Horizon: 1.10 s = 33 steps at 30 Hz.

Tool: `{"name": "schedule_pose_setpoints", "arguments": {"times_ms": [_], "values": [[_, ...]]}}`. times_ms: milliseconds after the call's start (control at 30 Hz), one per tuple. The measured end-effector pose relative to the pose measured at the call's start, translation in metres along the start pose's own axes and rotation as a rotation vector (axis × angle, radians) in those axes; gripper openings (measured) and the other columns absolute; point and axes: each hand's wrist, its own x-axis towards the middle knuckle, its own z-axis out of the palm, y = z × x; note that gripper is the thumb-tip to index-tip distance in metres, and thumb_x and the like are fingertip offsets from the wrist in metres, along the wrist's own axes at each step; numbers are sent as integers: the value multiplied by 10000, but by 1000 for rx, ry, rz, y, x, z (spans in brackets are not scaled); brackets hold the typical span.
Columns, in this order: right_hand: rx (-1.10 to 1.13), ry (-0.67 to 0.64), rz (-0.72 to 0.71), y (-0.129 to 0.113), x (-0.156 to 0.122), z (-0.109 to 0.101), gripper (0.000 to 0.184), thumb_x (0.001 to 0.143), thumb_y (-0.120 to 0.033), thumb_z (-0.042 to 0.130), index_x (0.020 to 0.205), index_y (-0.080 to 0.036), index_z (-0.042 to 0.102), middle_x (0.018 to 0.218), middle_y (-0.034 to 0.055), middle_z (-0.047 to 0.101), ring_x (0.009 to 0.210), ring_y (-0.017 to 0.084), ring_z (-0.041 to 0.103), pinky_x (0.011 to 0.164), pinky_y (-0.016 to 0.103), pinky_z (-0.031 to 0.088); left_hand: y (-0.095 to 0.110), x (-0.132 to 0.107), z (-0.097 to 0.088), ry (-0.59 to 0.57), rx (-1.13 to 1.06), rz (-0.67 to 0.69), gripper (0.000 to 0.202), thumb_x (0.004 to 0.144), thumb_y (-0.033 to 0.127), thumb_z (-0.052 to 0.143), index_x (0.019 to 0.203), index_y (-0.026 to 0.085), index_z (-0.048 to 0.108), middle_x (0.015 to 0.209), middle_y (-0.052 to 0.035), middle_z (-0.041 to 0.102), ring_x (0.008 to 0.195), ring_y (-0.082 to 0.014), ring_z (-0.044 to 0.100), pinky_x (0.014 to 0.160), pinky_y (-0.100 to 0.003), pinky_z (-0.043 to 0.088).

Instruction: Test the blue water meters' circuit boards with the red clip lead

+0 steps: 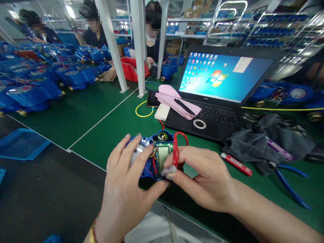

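Note:
A blue meter (145,173) with its casing open sits at the green table's front edge. Inside it show a circuit board with a small display (162,156), coloured wires (155,164) and a round part at the far side. My left hand (129,177) spans the meter from above, fingers over its left part and thumb at the near edge, steadying it. Thumb and forefinger of my right hand (202,177) pinch the lumpy grey end of a red cable (176,148) over the board's near right corner. What lies under the fingertips is hidden.
Behind the meter stands a laptop (217,98) with pink papers (177,101) and a pen. At right lie a red marker (236,164), a grey cloth (263,141) and blue-handled pliers (291,189). Many blue meters (32,94) crowd the left; white posts (139,50) and several co-workers are beyond.

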Motion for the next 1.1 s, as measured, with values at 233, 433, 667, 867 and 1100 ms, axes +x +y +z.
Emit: {"name": "schedule_pose_setpoints", "arguments": {"times_ms": [233,433,667,867,1100], "values": [[8,-10,-26,0,0,0,71,853,-82,561,795,-111,588,721,39,627,662,129,578,616,229,435,0,0,-1,2,-3,0,477,785,415,622,1182,164,540,1335,-143,480,1291,-345,368,1022,-530,372],[-2,-26,-32,2,-1,0,75,864,-94,547,805,-111,590,719,45,626,655,133,580,612,233,435,1,0,-1,5,2,6,473,800,434,605,1178,157,541,1328,-152,486,1285,-350,376,1013,-539,376],[3,-27,-32,5,1,-1,66,870,-97,539,820,-126,569,742,42,630,672,134,585,623,232,441,-2,3,0,2,4,16,480,806,452,592,1182,158,536,1323,-150,492,1277,-348,384,1004,-542,386],[11,-44,-47,4,0,0,59,878,-95,532,841,-132,560,753,53,623,701,151,590,648,248,455,-2,2,-1,3,7,17,465,810,442,590,1173,155,540,1315,-154,493,1281,-345,380,1004,-537,381],[39,-62,-77,3,0,1,46,873,-89,533,882,-124,560,776,69,619,715,165,566,660,266,454,-1,3,0,12,13,25,453,805,422,597,1166,155,538,1304,-150,499,1275,-337,387,999,-533,388]]}}
